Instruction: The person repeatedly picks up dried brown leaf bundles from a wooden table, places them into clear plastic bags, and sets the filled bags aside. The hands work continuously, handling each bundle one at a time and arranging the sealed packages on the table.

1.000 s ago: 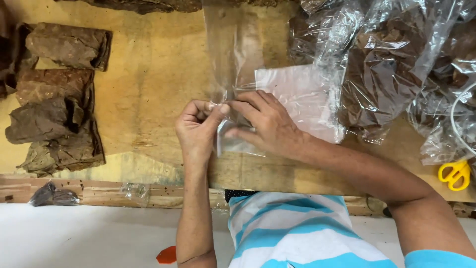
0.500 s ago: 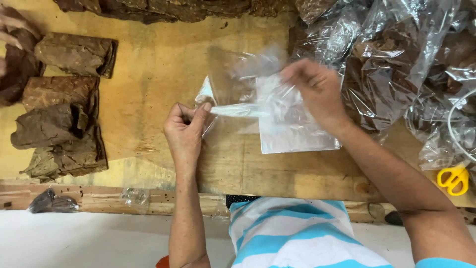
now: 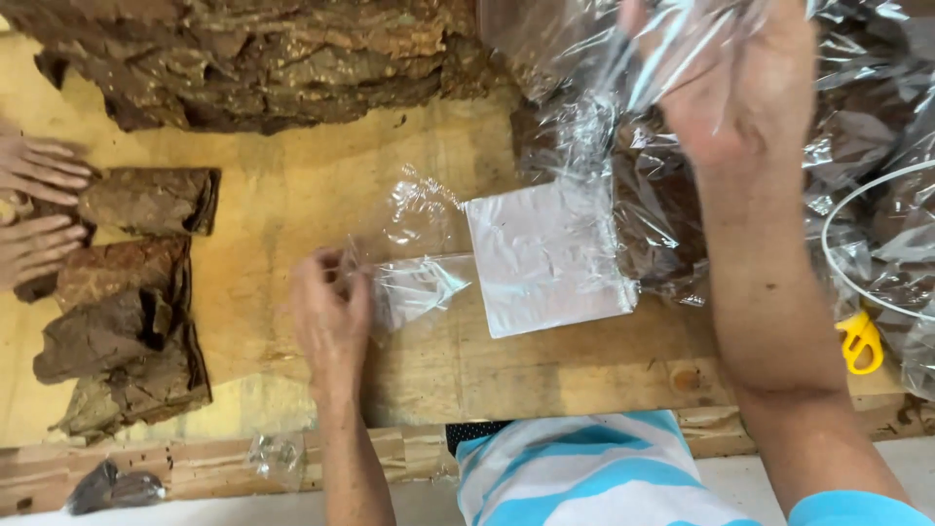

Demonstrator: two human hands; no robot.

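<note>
Rough yellowed wood forms the table (image 3: 292, 214), strewn with crinkled brown leaves (image 3: 146, 200). A thin clear plastic bag (image 3: 419, 287) is pinched by the left hand (image 3: 331, 317). Glossy crumpled film (image 3: 604, 88) is gripped by the raised right hand (image 3: 745, 88).

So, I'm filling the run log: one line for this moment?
left hand: pinches clear bag | right hand: raised, in plastic film | table: flat bag stack

I see thin clear glossy plastic bag (image 3: 414, 282), crinkly, v. shiny. Flat stack of clear film sheets (image 3: 545, 258): smooth, whitish sheen. Worn yellowish wooden table (image 3: 292, 195): matt, rough. Dark brown dried leaf bundles (image 3: 127, 331): dry, wrinkled, matt.
</note>
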